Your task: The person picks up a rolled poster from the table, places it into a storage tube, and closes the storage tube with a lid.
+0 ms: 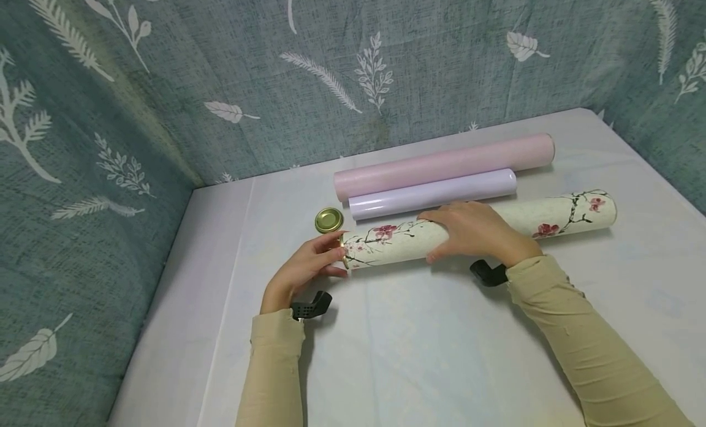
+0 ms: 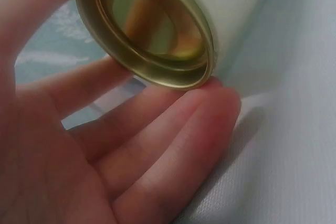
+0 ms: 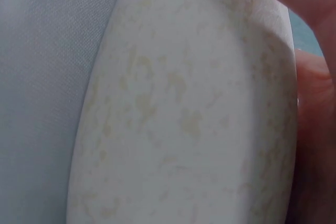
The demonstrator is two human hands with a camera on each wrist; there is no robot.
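A long cream tube [image 1: 408, 242] printed with red blossoms and dark branches lies across the white table, its left end a little nearer to me. My left hand [image 1: 306, 264] holds that end, thumb and fingers spread around its gold metal cap [image 2: 149, 30]. The cap's recessed, shiny face points toward the left palm. My right hand [image 1: 477, 231] grips the tube near its middle from above, the thumb on the near side. In the right wrist view, the pale mottled surface of the tube fills most of the picture; the right fingers are partly hidden behind it.
Behind the floral tube lie a glossy lilac roll [image 1: 432, 194] and a longer pink tube [image 1: 447, 165]. A round gold lid [image 1: 329, 220] rests flat on the table [image 1: 419, 353] just beyond the left hand. Green leaf-patterned cloth [image 1: 331, 65] hangs at the back and sides.
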